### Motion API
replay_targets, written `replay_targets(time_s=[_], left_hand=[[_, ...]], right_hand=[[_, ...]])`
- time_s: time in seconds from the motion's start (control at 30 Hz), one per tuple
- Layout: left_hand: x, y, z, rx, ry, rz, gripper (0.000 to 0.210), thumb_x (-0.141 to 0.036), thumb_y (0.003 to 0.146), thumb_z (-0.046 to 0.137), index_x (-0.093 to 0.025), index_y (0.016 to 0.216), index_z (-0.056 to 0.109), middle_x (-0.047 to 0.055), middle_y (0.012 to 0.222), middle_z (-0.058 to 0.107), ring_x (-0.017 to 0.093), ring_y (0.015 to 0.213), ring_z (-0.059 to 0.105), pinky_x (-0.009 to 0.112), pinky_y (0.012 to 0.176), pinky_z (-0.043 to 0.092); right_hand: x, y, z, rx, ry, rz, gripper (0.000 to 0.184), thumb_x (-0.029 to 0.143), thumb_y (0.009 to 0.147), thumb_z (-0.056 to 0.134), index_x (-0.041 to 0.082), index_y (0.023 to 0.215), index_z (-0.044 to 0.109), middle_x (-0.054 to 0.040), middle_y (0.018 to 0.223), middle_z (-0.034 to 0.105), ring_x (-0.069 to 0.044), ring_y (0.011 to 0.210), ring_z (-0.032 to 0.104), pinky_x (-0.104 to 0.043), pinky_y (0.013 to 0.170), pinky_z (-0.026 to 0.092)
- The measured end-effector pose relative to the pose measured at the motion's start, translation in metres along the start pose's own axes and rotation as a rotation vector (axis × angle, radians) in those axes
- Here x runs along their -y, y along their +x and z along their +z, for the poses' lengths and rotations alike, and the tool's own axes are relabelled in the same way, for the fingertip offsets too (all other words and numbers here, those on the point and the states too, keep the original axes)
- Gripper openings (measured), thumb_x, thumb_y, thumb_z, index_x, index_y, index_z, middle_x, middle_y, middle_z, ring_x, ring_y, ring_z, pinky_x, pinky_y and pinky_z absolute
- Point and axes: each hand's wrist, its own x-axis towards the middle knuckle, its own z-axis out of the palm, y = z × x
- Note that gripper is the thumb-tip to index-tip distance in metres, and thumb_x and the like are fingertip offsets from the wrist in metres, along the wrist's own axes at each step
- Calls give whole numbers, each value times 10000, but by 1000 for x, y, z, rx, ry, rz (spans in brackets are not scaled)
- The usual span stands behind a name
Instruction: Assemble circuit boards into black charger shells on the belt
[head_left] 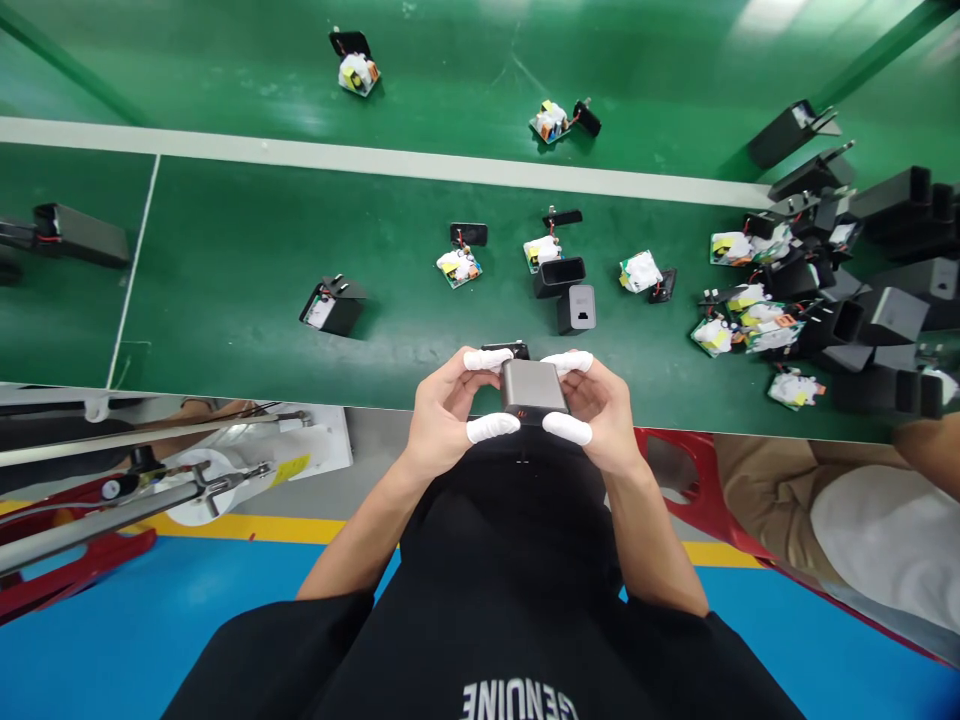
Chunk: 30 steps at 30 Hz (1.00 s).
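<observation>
Left hand (444,412) and right hand (606,410) are each closed to a pinch on one dark grey charger housing (534,374), held between them at the near edge of the green workbench (240,220). White finger cots (493,428) cover the thumbs and index fingertips; the thumbs press the near side, while the index fingers reach along the far side. A black end piece (517,350) shows just behind the housing, by the left index fingertip; whether it is attached cannot be told.

Beyond the hands stand a grey charger case (577,309) with a small port and, just beside it, an open black sleeve (559,277). To their left lies a circuit board (459,268) coated in white, near a black plug cap (469,234). Farther left, a tilted black housing (335,307) has a board partly showing inside. Another white-coated board (640,271) lies to the right, and past it spreads a crowded heap of housings and boards (840,325). At the right edge sits a co-worker in a white top (892,540).
</observation>
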Motion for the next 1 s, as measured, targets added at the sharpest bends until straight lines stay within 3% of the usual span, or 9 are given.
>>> replay_targets(time_s=[0.27, 0.47, 0.73, 1.0], left_hand=[[6, -5, 3, -9, 15, 23, 612, -385, 702, 1086, -247, 1244, 836, 107, 1182, 774, 250, 1092, 783, 346, 945, 697], [10, -7, 5, -24, -7, 8, 593, -331, 700, 1080, -243, 1234, 838, 94, 1170, 780, 227, 1089, 785, 315, 949, 692], [8, -12, 5, -112, 26, -191, 551, -391, 776, 1028, -229, 1257, 812, 111, 1212, 829, 253, 1085, 820, 383, 1002, 703], [2, -6, 3, -159, 83, -107, 525, -385, 783, 1026, -253, 1250, 824, 71, 1145, 832, 199, 987, 812, 316, 898, 699]], right_hand=[[-4, -2, 4, -31, 72, -39, 544, 458, 684, 1099, 313, 1118, 804, -19, 1060, 668, -208, 926, 693, -366, 872, 640], [-9, -5, 7, -74, 89, -39, 513, 437, 682, 1095, 311, 1080, 796, -1, 1023, 684, -190, 896, 680, -350, 857, 623], [-17, 0, 15, -153, 46, 128, 389, 563, 851, 966, 293, 1057, 776, -13, 963, 743, -209, 860, 711, -371, 826, 656], [-11, 0, 14, -46, 102, 244, 528, 650, 764, 1001, 260, 1039, 775, -30, 974, 783, -233, 913, 764, -396, 854, 686]])
